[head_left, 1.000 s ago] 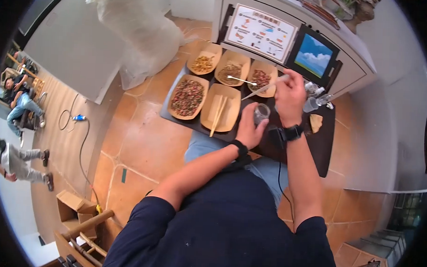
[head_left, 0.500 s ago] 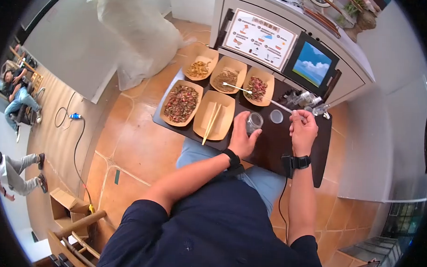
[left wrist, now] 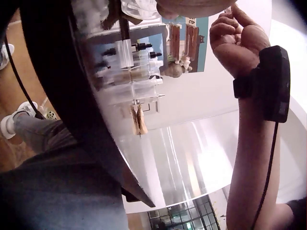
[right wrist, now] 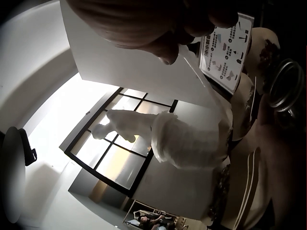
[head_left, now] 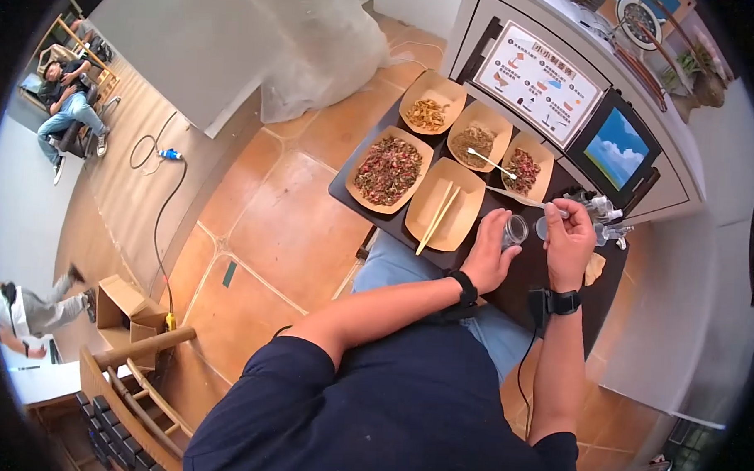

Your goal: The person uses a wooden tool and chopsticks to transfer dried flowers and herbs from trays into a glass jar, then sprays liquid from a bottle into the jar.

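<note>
In the head view my left hand (head_left: pixel 487 249) grips a small clear glass jar (head_left: pixel 517 230) low over the near side of the dark table. My right hand (head_left: pixel 571 242), just right of the jar, pinches a thin translucent plastic dropper (head_left: pixel 515 196). Its narrow end points left, past the jar's far side toward the trays. The right wrist view shows the dropper (right wrist: pixel 204 79) slanting down from the fingertips, with the jar's rim (right wrist: pixel 288 86) at the right edge. A round clear lid (head_left: pixel 542 228), partly covered by my right hand, lies between the two hands.
Paper trays hold yellow petals (head_left: pixel 427 114), brown bits (head_left: pixel 473 149), red buds (head_left: pixel 524 172) and a mixed blend (head_left: pixel 387 171). Chopsticks (head_left: pixel 438 217) lie across another tray (head_left: pixel 465 205). A small white spoon (head_left: pixel 492 163) spans two trays. Several small bottles (head_left: pixel 604 210) stand right, near a tan piece (head_left: pixel 594 268).
My right hand comes down from above the jar to its right, then moves back closer to it, still with the dropper. My left hand keeps hold of the jar. The head view shifts.
</note>
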Motion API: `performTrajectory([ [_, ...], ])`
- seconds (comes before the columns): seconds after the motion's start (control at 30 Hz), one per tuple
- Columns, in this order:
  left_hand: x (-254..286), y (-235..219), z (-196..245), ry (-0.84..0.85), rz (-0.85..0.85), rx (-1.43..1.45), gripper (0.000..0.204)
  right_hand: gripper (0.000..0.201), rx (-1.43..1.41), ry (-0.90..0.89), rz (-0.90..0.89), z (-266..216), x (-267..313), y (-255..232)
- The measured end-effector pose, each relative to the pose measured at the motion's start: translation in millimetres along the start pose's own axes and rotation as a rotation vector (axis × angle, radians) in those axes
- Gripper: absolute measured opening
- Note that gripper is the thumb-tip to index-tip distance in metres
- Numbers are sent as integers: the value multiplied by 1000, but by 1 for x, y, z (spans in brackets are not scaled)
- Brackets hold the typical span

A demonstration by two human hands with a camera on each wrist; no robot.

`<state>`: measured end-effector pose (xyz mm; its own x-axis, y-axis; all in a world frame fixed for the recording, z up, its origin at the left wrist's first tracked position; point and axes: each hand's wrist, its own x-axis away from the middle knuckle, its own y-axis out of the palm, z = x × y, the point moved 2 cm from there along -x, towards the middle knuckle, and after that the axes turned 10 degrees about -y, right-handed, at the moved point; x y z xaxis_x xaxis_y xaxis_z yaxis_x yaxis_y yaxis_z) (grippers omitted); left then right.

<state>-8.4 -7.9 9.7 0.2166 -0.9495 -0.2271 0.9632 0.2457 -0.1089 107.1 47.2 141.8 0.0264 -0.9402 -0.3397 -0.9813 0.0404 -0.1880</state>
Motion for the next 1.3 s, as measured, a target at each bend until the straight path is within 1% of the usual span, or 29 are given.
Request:
performTrajectory([
  [0.03,0,1,0,-1,11,-1,77,17,11,0,0,2,-1,1],
  [0.1,1,2,-1,-16,30,-11,77,16,68,-84,-45,5,-4,2],
  [0.17,1,2,-3,0,53,-17,79,17,62,-69,-39,0,-3,2],
  [0.2,1,3,-5,-2,59,-10,80,18,63,-62,-14,-3,-3,1],
  [0.23,1,1,-3,-38,51,4,80,19,65,-56,11,-6,-2,-2],
  [0.33,0,0,-4,-48,56,11,80,23,86,-60,62,-12,-1,-17],
  [0.43,0,-1,-4,-66,35,-3,79,23,98,-77,115,-9,2,-37],
  [0.5,-1,-2,-3,-52,31,2,78,24,102,-45,141,-5,4,-48],
  [0.53,-2,-4,-2,-42,31,1,77,24,102,-46,149,2,4,-53],
  [0.6,-1,-4,0,-29,31,14,76,24,132,-27,228,18,9,-66],
  [0.63,-1,-5,2,-39,12,-3,76,25,199,49,229,23,12,-72],
  [0.7,-2,-4,0,-7,22,-46,75,21,270,115,232,66,19,-89],
  [0.73,-2,-2,-1,-19,18,-50,76,19,322,136,198,83,25,-94],
  [0.8,-3,-2,0,-21,12,-78,75,18,440,180,141,94,38,-94],
  [0.83,-2,-2,0,-30,6,-82,75,20,496,81,131,93,41,-90],
  [0.9,-2,-2,0,-26,-3,-93,76,22,594,94,104,94,51,-87],
  [1.0,-3,-2,1,-29,-9,-113,76,22,585,93,95,97,65,-78],
  [1.07,-3,-1,1,-9,8,-125,75,24,597,65,129,94,68,-79],
  [1.13,-2,-1,-2,25,20,-168,74,25,616,82,207,91,68,-87],
  [1.23,-2,-2,-3,-59,-22,-113,75,21,633,64,331,85,71,-110],
  [1.3,-2,-1,-2,-56,-32,-128,75,21,544,-6,460,96,70,-134],
])
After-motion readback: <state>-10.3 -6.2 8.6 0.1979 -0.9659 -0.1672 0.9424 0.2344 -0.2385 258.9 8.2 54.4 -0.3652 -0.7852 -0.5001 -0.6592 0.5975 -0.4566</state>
